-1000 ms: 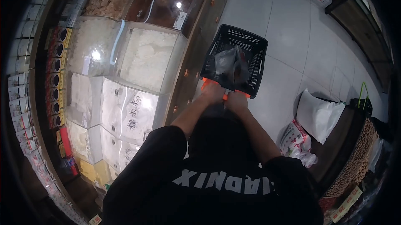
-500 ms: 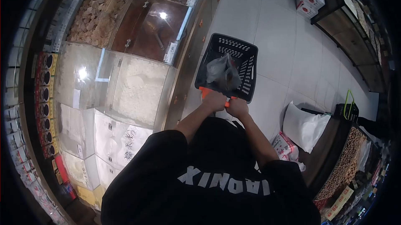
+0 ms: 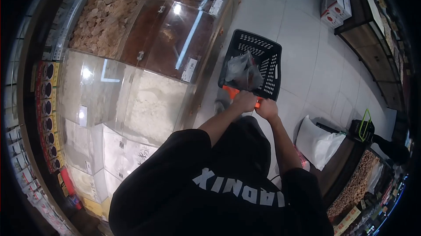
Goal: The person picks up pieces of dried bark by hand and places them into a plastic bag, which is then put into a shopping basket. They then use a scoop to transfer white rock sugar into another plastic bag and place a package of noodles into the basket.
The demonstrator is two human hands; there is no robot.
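Note:
Both my hands are closed around the orange handle [image 3: 231,91] of a black shopping basket [image 3: 275,71]. My left hand [image 3: 244,101] grips toward the handle's left part, and my right hand [image 3: 266,108] grips its right end, close beside the other. Inside the basket lies a clear plastic bag [image 3: 244,71] whose contents I cannot make out. The basket is held out in front of me over the tiled floor, its near rim just beyond my knuckles. Whether it touches the floor is hard to tell.
Clear bulk bins [image 3: 153,100] of white powder and brown goods line the left. White cartons [image 3: 335,3] stand by a dark shelf [image 3: 366,38] at upper right. A white sack [image 3: 318,144] and a nut bin [image 3: 357,183] are at lower right. Grey floor tiles [image 3: 302,38] run ahead.
The basket and both hands have shifted right and slightly up in view. A foot now shows below the basket's left side. My grip on the handle is unchanged.

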